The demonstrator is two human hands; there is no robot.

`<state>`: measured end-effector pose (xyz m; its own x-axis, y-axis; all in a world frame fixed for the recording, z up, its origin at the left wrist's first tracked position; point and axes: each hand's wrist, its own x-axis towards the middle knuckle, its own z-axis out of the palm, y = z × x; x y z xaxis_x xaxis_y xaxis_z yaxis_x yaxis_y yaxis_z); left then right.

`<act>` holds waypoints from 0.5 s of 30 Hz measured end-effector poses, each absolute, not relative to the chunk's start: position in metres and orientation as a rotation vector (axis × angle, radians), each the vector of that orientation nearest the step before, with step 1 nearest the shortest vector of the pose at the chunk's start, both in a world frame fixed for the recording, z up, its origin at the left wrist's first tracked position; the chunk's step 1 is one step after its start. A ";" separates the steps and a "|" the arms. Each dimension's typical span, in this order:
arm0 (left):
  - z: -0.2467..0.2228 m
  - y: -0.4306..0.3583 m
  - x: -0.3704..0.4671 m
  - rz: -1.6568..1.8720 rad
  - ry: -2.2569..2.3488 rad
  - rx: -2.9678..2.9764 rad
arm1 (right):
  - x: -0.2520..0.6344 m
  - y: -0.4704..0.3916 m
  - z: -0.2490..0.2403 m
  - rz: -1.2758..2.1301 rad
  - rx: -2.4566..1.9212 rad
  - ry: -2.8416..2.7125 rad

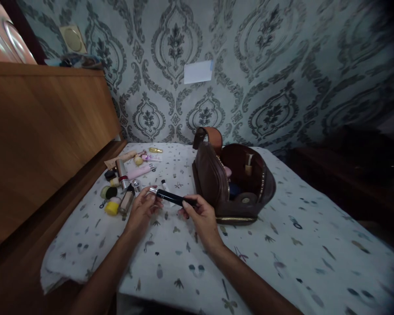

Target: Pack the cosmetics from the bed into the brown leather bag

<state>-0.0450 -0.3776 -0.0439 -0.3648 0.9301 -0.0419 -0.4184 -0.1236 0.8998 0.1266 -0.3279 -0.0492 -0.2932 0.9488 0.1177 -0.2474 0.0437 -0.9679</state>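
Observation:
Held between my two hands is a slim black cosmetic tube [172, 197] with a silver end; its exact kind cannot be made out. My left hand [144, 206] pinches the silver end. My right hand [202, 216] grips the opposite black end, thumb on top. Behind the black tube, a small white tube with a black cap [165, 185] lies on the cloth, partly covered. Just beyond my right hand stands a brown cosmetic bag [208, 175], unzipped and gaping, with a few items inside, among them a small gold-capped bottle [248, 164].
Left of my hands lie several cosmetics: a foundation bottle [127, 199], a yellow jar [111, 208], a pink tube [140, 171] and a gold tube [156, 150]. Patterned white cloth [184, 253] covers the surface. A wooden cabinet [52, 118] borders the left; a papered wall rises behind.

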 end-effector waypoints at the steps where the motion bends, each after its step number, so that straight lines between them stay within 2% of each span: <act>1: -0.043 -0.378 -0.044 1.690 1.091 0.705 | 0.127 -0.329 -0.048 1.463 -0.794 -1.272; 8: -0.030 -0.383 -0.030 1.703 1.066 0.883 | 0.143 -0.341 -0.021 1.184 -0.670 -1.347; 15: -0.002 -0.365 0.005 1.431 1.194 1.387 | 0.197 -0.350 0.025 0.815 -0.613 -1.294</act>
